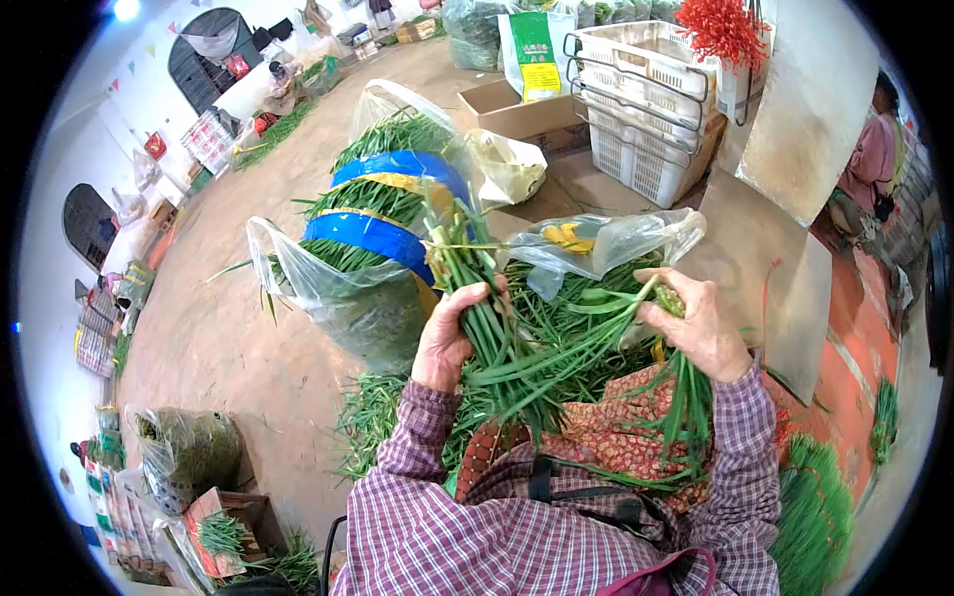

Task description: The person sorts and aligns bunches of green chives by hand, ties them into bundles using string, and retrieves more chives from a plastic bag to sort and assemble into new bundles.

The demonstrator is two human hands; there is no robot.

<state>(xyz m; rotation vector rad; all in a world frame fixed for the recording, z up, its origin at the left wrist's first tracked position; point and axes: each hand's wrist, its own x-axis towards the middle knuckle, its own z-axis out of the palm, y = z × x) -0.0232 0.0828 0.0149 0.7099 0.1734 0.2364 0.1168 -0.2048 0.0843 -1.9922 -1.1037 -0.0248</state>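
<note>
My left hand (pixel 447 338) is wrapped round a thick bunch of chives (pixel 485 316), held upright with the cut ends at the top. In my right hand (pixel 701 323), a few loose chives (pixel 626 303) are pinched between thumb and fingers; their long leaves droop over my lap and across toward the bunch. Beneath both hands a heap of loose chives (pixel 586 372) lies near the red patterned cloth (pixel 641 412) on my lap. A clear plastic bag (pixel 606 243) with a yellow piece on it rests at the heap's far edge.
Clear bags stuffed with chives (pixel 368 298), bound with blue and yellow bands, stand ahead left. White plastic crates (pixel 641 109) are stacked ahead right beside an open cardboard box (pixel 527 114). Trimmed green bundles (pixel 815 517) lie at my right. A person (pixel 874 159) sits far right.
</note>
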